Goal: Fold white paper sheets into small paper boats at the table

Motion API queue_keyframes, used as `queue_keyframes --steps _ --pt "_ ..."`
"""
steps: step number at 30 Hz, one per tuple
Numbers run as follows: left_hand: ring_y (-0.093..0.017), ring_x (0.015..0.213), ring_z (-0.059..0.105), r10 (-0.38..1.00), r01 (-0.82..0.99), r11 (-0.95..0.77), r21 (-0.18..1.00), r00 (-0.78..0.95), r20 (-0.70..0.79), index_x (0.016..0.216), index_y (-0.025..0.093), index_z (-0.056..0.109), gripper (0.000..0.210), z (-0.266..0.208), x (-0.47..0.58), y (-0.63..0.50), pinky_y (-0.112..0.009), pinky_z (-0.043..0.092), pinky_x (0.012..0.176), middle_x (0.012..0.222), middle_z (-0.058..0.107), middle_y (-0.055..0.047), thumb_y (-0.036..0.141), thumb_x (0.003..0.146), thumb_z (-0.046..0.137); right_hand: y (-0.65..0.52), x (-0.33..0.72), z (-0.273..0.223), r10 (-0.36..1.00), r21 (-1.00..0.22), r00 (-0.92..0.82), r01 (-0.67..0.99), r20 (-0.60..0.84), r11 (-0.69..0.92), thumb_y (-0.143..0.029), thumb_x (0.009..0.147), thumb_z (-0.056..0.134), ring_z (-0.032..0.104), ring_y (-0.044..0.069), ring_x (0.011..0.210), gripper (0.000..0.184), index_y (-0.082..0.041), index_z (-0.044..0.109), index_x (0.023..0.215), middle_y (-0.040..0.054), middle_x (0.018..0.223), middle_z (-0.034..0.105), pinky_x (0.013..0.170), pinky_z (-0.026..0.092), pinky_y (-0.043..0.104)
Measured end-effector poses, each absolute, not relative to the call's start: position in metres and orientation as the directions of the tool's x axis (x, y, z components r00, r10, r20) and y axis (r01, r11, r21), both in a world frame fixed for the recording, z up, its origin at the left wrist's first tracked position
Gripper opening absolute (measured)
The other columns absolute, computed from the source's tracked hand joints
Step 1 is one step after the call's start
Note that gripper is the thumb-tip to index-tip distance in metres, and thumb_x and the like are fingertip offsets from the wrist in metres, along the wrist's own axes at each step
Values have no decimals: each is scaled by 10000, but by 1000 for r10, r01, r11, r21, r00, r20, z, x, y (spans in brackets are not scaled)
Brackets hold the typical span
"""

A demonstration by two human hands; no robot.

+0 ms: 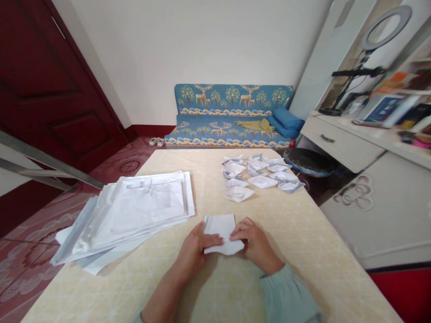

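I have a small folded white paper (220, 228) in front of me on the table (310, 242), to the right of the stack of papers (148, 206) and a little nearer to me than most of that stack. My right hand (255, 242), coming out of a pale green sleeve (286, 291), has its grip closed on the paper's right edge, the fingertips resting on its upper face. My left hand (193, 246), between the stack and the paper, lays its thumb flat across the paper; its other fingers are partly hidden, so I cannot tell whether that grip is closed underneath. The near edge of the paper is slightly wavy. Farther to the right of the stack, and beyond my hands, a cluster of folded paper boats (262, 181) sits on the table in loose rows, some white and some greyish. The stack itself is uneven, its sheets fanned out toward its near left corner, with dark handwriting on the upper one. Beyond the stack and to its right is a blue sofa (218, 121) patterned with deer and trees; behind the stack to its left is a dark red door (54, 67).
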State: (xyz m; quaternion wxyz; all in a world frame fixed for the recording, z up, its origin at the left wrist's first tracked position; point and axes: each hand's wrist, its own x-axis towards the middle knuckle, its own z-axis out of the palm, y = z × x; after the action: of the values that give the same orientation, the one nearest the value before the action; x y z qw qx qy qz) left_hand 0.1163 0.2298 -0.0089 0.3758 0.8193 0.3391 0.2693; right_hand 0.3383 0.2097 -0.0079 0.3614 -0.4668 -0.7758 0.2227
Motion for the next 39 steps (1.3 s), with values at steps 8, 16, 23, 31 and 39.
queue_keyframes --steps 8,16,23,31,39 --pt "-211 821 682 806 457 -467 757 572 152 994 307 712 381 1 115 209 -265 487 723 926 727 -23 101 739 518 189 331 8 940 -827 -290 472 181 305 -213 675 689 601 142 669 57 -236 732 704 0 737 666 589 406 222" --pt "-142 560 549 914 521 -291 803 399 72 753 174 721 207 -2 123 215 -210 337 526 605 631 2 264 775 536 200 329 -9 994 -862 -37 494 106 110 -302 717 642 490 120 505 156 -180 687 632 -28 518 575 481 323 204" --pt "-118 504 467 945 552 -250 796 319 76 730 156 696 284 -10 125 215 -208 270 483 545 569 5 373 799 527 202 325 -12 990 -895 43 434 135 103 -327 726 609 498 124 470 167 -188 697 699 -18 524 598 444 319 207" --pt "-138 515 495 954 645 -250 722 290 71 812 157 668 376 -11 127 218 -224 291 510 555 578 -16 436 859 420 204 322 -8 997 -742 49 671 51 4 -349 812 514 502 118 521 249 -191 595 639 -16 522 566 489 288 204" --pt "-149 518 518 979 799 -189 572 202 41 751 177 597 376 -9 132 215 -241 278 529 547 566 -20 423 886 347 205 320 -4 999 -630 30 776 37 -1 -323 784 566 493 111 521 230 -191 567 595 -23 516 556 505 241 217"
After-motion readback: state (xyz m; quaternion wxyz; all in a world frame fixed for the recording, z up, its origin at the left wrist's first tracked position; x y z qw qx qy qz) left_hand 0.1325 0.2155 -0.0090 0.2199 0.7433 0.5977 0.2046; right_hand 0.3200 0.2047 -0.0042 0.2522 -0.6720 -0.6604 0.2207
